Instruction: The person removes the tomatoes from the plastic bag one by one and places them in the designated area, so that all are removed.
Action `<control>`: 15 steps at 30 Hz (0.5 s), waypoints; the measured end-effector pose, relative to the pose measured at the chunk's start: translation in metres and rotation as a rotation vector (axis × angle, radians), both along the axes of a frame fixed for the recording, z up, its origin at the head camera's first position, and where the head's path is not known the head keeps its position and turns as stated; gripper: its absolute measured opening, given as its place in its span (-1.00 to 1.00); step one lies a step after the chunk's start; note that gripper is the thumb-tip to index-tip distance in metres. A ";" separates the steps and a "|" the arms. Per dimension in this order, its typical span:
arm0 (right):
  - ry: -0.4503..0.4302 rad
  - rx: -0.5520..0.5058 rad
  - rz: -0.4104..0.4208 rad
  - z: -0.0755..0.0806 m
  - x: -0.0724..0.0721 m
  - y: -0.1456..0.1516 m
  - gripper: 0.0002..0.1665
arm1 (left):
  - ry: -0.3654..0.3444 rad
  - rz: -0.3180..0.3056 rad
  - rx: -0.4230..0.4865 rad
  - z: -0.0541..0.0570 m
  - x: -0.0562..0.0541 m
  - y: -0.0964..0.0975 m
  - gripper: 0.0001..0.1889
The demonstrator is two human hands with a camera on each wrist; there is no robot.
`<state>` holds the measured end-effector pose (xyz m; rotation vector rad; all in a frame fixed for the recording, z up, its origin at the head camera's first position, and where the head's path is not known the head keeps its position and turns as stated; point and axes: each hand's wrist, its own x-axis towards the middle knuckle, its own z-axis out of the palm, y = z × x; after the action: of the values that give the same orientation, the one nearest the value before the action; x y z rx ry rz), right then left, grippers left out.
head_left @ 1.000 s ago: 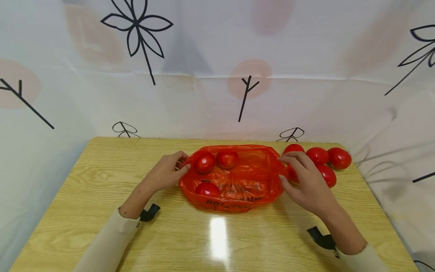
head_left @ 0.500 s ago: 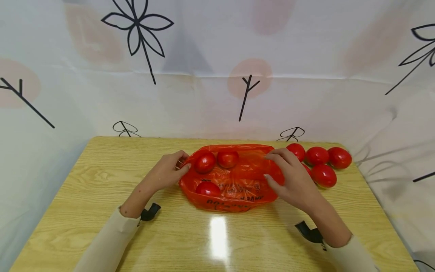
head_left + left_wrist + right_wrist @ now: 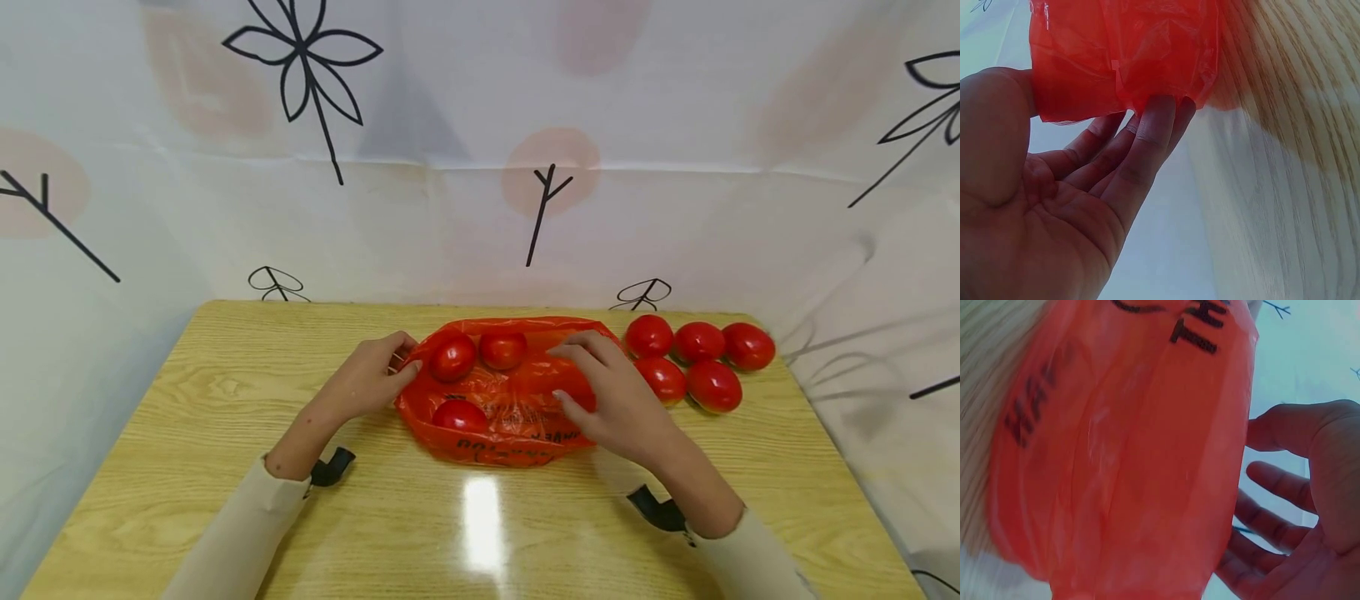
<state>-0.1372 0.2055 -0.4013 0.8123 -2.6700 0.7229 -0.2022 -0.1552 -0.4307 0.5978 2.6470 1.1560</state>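
A red plastic bag (image 3: 517, 392) with black lettering lies with its mouth open in the middle of the table. Inside it are three shiny red tomatoes, one near the left rim (image 3: 453, 358), one behind (image 3: 502, 351) and one at the front (image 3: 460, 415). My left hand (image 3: 367, 379) holds the bag's left edge; in the left wrist view its thumb and fingers (image 3: 1154, 125) meet the red film. Over the right part of the bag's mouth is my right hand (image 3: 618, 400), thumb and fingers apart and nothing between them. Its fingertips overlap the bag's side in the right wrist view.
Several more red tomatoes (image 3: 715, 386) lie in a cluster on the table at the back right, beside the bag. Behind the wooden table (image 3: 225, 400) hangs a white patterned cloth (image 3: 480, 233). Dark straps (image 3: 332, 467) show at both wrists.
My right hand has moved left from the bag's right rim to above its mouth, uncovering the tomatoes at the right. The left hand and the bag have stayed almost still.
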 end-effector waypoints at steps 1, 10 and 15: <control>-0.005 0.001 0.004 0.000 0.000 -0.002 -0.44 | -0.001 -0.001 0.001 0.000 0.000 0.000 -0.76; 0.004 0.017 0.059 -0.002 -0.001 -0.021 -0.43 | -0.002 0.001 0.002 0.001 0.000 0.000 -0.75; -0.031 0.034 0.068 -0.001 -0.001 -0.030 -0.41 | -0.001 0.000 0.007 0.001 0.000 0.000 -0.75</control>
<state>-0.1378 0.1755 -0.4025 0.9118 -2.7011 0.7137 -0.2018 -0.1549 -0.4298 0.5983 2.6438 1.1652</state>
